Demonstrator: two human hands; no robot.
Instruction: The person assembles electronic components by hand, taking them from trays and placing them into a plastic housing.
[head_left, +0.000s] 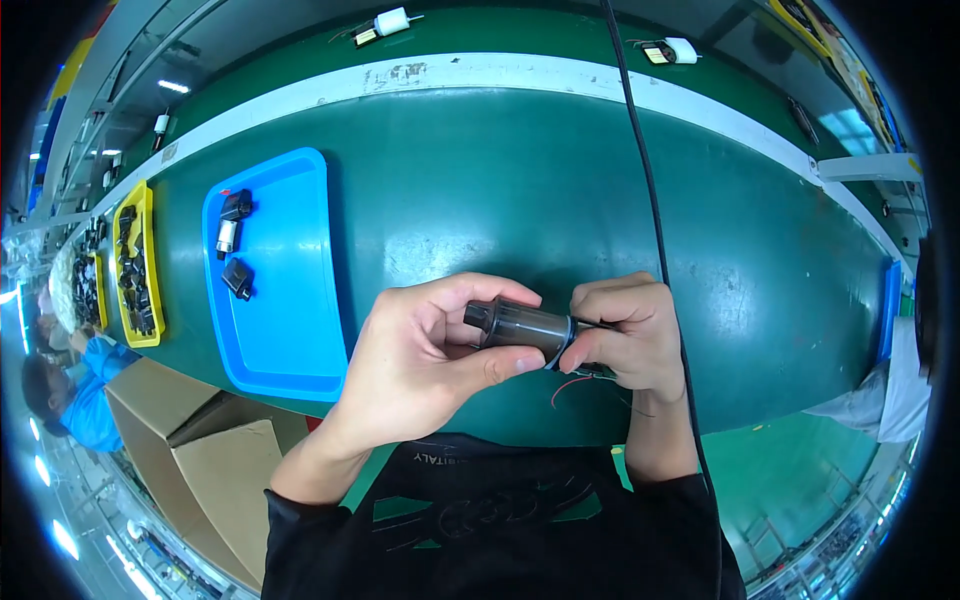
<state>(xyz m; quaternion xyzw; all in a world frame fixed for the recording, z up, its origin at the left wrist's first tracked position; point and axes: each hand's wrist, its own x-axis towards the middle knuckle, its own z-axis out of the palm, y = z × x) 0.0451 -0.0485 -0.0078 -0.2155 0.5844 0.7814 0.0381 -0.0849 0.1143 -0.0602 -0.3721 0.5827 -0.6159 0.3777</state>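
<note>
In front of my chest, just above the green tabletop, is a dark see-through plastic cylinder housing (525, 328) with a narrower black cap on its left end. My left hand (400, 350) is closed round it, fingers along the far side and thumb along the near side. At its right end, by a pale ring, my right hand (630, 325) is closed with thumb and fingers pinched against the part there. A thin red wire (568, 388) and dark wires hang below this hand. What exactly the right fingertips grip is partly hidden.
Left of me lies a blue tray (285, 310) with a few small black parts (237, 278); beyond are yellow bins (150, 250). An open cardboard box (225, 470) stands lower left. A black cable (648, 165) hangs down at right. White-and-black units (385, 25) lie past the white rail.
</note>
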